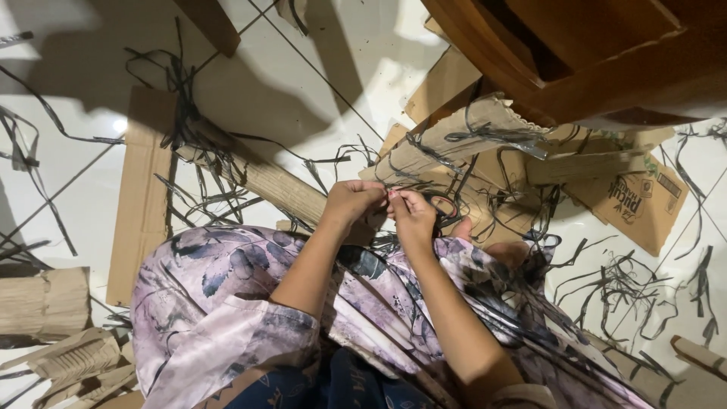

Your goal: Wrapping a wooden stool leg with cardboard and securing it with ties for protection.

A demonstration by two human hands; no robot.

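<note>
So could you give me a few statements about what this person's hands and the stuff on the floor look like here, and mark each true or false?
1. The left hand and right hand meet close together above the lap. True.
2. The fingers pinch thin dark strips. True, though the exact grip is too small to tell.
3. The floor is covered by green carpet. False: it is pale tile with grout lines.
4. Flat cardboard pieces lie on the floor. True.
5. The person wears a plain white garment. False: the patterned fabric is pinkish-purple with dark leaf shapes.
6. The right hand holds scissors. False: no scissors show.
</note>
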